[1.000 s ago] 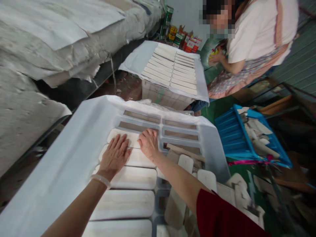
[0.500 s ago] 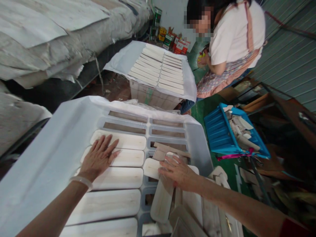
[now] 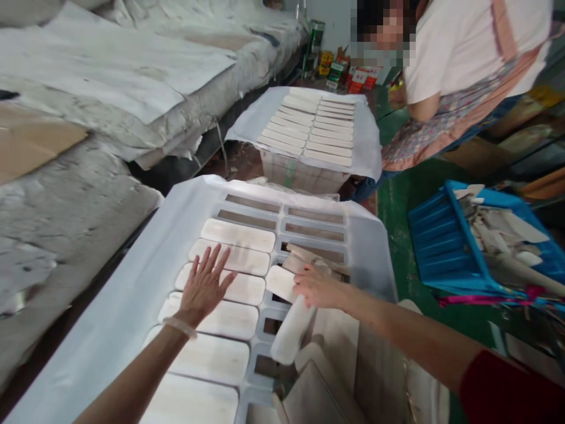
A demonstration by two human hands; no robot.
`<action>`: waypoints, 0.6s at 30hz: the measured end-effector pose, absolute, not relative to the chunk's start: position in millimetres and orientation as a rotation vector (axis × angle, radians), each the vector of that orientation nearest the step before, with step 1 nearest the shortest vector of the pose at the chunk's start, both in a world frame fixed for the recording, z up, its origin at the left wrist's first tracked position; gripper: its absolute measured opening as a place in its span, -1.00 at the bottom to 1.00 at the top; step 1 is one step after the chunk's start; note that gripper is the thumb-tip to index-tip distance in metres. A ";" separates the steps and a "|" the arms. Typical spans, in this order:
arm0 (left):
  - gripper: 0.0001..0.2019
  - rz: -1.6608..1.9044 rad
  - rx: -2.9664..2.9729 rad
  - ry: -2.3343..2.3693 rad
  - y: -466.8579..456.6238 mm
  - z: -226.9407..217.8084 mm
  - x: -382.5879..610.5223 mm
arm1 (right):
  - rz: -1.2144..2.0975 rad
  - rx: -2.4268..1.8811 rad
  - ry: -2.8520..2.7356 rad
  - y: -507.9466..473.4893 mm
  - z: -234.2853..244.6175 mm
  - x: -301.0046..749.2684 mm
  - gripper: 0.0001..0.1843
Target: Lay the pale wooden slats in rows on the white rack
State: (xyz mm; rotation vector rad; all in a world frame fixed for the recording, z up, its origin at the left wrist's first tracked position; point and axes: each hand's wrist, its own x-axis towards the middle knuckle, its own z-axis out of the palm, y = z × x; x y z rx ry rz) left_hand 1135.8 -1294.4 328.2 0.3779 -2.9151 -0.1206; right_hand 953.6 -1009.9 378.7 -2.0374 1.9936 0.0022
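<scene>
My left hand is over a column of white rounded strips, its fingers spread and holding nothing. The strips lie side by side on a pale sheet with cut-out slots. At the right column my right hand has its fingers curled round one long white rounded strip, which slants down toward me. Partly under that hand, another white strip lies across the slots. Thin beige strips lie just beyond. A pile of loose pale pieces sits nearer to me, partly hidden by my right forearm.
Beyond stands a second covered stack with rows of similar strips. A co-worker leans at the right. A blue basket of pale scraps stands on the green floor. A long sheet-covered bench runs along the left.
The view has swung left. My right hand's fingers have gone from lying spread over the strips to curling round one. My left hand stays spread, shifted slightly nearer along its column.
</scene>
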 end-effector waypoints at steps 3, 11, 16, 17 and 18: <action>-0.37 -0.226 0.414 -2.928 -1234.0 343.0 1196.3 | -0.076 -2.046 2.035 -997.6 405.8 953.4 -0.91; -0.40 -0.765 0.694 -2.702 -1110.1 330.7 1297.2 | -0.864 -1.273 2.455 -937.9 474.7 989.4 -0.79; -0.36 -0.960 0.627 -2.591 -1056.3 343.0 1310.4 | -1.406 -0.586 2.258 -918.5 490.1 1034.2 -0.73; -0.36 -0.983 0.614 -2.566 -1047.8 347.7 1314.3 | -1.482 -0.499 2.194 -916.0 492.5 1044.7 -0.71; -0.36 -0.997 0.613 -2.536 -1040.7 352.5 1319.5 | -1.548 -0.418 2.121 -913.6 495.2 1055.5 -0.68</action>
